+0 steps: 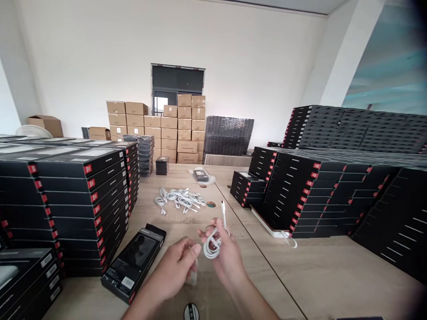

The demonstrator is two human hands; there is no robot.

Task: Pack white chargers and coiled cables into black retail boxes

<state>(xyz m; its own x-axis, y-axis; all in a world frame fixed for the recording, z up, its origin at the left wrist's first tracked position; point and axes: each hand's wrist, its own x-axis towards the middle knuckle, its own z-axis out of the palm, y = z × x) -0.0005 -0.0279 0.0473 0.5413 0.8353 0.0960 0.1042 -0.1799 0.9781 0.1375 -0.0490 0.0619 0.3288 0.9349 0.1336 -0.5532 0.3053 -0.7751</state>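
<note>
A coiled white charging cable [212,249] is in my right hand [228,249], its fingers closed around the loops. One plug of the cable points up above the thumb. Just to the left, my left hand [182,262] is closed in a pinch. A pale, translucent piece, perhaps a small plastic bag [192,277], hangs beneath its fingers. Beside the left forearm lies a black box [133,262] with its end flap up. Farther away, a loose pile of white cables [183,199] rests on the wooden table [247,275].
Tall stacks of black boxes stand on the left [76,209] and on the right [296,191]. A round black-and-white item [191,312] lies at the near edge. A small packet [200,175] is beyond the cables. Cardboard cartons [170,133] are piled by the wall.
</note>
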